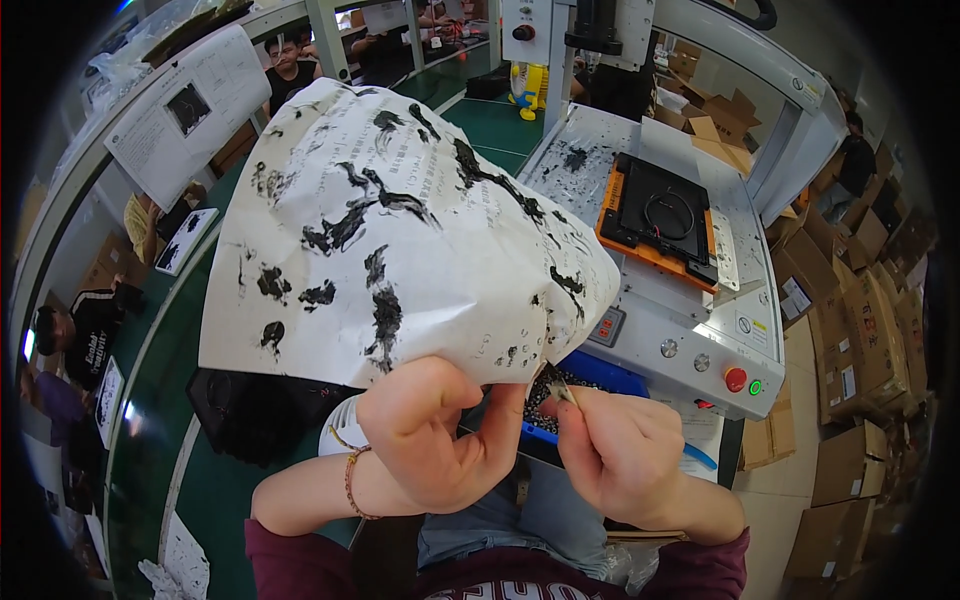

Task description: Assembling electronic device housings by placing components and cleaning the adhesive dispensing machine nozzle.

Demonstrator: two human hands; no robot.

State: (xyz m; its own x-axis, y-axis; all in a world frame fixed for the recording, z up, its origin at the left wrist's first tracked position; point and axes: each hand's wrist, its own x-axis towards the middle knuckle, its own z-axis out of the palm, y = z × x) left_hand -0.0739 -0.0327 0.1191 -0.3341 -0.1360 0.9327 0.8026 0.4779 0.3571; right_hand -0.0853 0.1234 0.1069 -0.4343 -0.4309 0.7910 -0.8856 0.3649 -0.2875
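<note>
A large white printed sheet of paper (450,275), smeared with black stuff, stands raised and creased in front of me. My left hand (430,435) is closed on its lower edge, fingers curled. Just to the right, my right hand (625,450) pinches a small flat tool with a dark tip (558,388) against the paper's lower right corner; what kind of tool it is cannot be made out. Below the corner, partly hidden by my hands, is a blue tray (610,372) holding many small metal pieces.
At right stands a grey bench machine (640,285) with a red button (735,379); an orange fixture (607,200) on it carries a black panel (650,190). Black parts (250,415) lie on the green table (225,500) at left. Cardboard boxes (870,330) pile up at far right. Other people sit beyond.
</note>
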